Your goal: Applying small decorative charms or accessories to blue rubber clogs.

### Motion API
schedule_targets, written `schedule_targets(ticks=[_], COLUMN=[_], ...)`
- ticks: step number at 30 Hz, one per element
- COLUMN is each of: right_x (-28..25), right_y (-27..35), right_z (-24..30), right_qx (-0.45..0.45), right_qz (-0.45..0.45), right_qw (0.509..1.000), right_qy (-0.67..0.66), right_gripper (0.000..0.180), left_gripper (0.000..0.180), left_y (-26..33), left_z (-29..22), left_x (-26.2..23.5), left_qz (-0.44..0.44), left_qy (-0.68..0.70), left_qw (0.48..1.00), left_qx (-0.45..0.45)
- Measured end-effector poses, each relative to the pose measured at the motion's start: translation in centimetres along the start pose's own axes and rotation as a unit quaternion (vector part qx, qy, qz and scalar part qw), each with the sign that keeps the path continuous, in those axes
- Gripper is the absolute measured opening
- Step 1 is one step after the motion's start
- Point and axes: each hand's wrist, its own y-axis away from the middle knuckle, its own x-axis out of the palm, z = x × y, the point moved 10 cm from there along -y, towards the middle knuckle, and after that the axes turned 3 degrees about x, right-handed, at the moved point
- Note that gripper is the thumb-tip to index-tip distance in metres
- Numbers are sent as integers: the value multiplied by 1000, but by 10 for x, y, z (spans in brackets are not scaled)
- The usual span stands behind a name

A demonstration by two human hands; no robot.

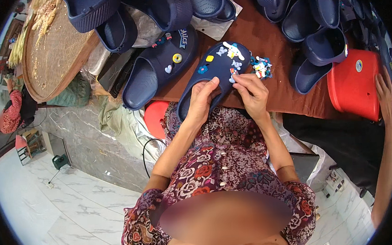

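Note:
A navy blue clog [216,72] lies at the table's near edge, toe pointing away from me. My left hand [201,101] grips it by the edge of its opening, thumb on top. On its upper sit several small charms, among them a yellow square [209,58], a blue flower [202,69] and a white long-eared figure [234,51]. My right hand [254,93] is closed in a pinch at the clog's right side, on a small pale blue charm [232,79] partly hidden by the fingertips. Just right of the toe lies a pile of loose charms [261,67].
Left of it rests a second navy clog [140,76] bearing charms. More navy clogs [304,19] crowd the brown-covered table [275,93] at the back. A red bin [353,83] stands at the right, with another person's hand [384,88] beside it. A round woven tray [59,45] is far left.

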Motion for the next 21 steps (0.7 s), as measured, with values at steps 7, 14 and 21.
schedule_targets(ticks=[7, 14, 21], right_x=[5, 13, 8], right_y=[0, -8, 7], right_z=[-26, -39, -31], right_qx=[123, 157, 137], right_qz=[12, 76, 31], right_qw=[985, 975, 983], right_qy=[-120, -134, -116], right_gripper=[19, 20, 29], left_gripper=[23, 24, 26], left_y=[0, -3, 1], left_z=[3, 7, 6], left_x=[-2, -6, 0], left_qz=[8, 14, 11], left_qy=[-17, -31, -44], left_qw=[1000, 999, 999], left_qx=[13, 5, 0])
